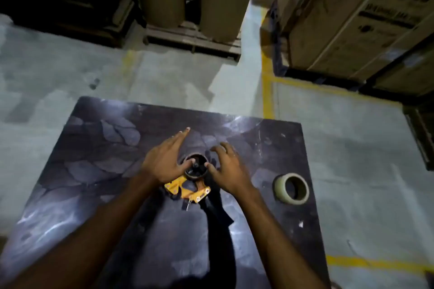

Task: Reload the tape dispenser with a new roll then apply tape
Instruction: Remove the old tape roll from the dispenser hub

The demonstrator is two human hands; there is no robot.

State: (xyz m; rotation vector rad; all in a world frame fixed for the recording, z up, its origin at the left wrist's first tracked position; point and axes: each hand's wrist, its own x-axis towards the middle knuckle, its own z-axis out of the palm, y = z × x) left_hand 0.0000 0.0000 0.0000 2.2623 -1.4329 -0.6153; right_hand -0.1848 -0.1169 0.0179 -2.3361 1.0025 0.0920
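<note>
Two hands work over a yellow tape dispenser (187, 189) lying near the middle of the dark desk (94, 148). Left hand (164, 162) rests on it, fingers spread, thumb tip inside the empty brown core (196, 166) on its spindle. Right hand (226, 166) hovers just beside the core, grip released. Well apart to the right stands a new tape roll (291, 188).

Dim, soft and blurry; glare streaks the dark table (270, 138); edges bend wide-angle
</note>
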